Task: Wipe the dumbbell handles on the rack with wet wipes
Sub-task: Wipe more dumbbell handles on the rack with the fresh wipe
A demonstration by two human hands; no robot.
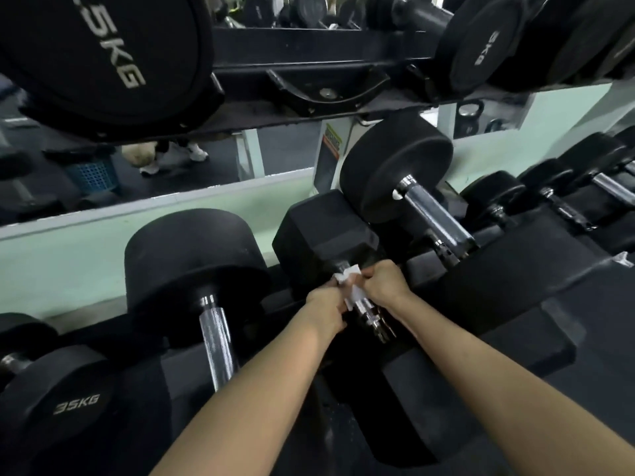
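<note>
- Both hands clenched on one white wet wipe (348,282), wrapped over the handle (369,312) of the hex dumbbell (321,235) in the middle of the lower rack (508,269).
- Left hand (324,302) pinches the wipe's near-left edge; right hand (385,281) closes over it from the right. Likely reason: two-sided hold keeps the wipe tight round the bar so it can be twisted or slid.
- Wipe sits at the far end of the handle, up against the hex head. Bare chrome shows just nearer than the grip, so my read is that stretch isn't done yet.
- Dumbbell stays cradled in the rack, handle pointing toward the person; no lift needed, rack takes the weight.
- Left of the grip: round-head dumbbell (192,269) with knurled handle (218,341), uncovered. Right of and beyond the grip: another round-head one (395,170), handle (434,218) also bare.
- Readable text: "35KG" (77,403) on the head near-left of the grip; ".5KG" (117,53) on the big upper-shelf head (leading digits cut off); upper right head (488,48) reads roughly "3KG", not certain.
- Sticker (331,142) on the upright beyond the grip: too blurred to read.
</note>
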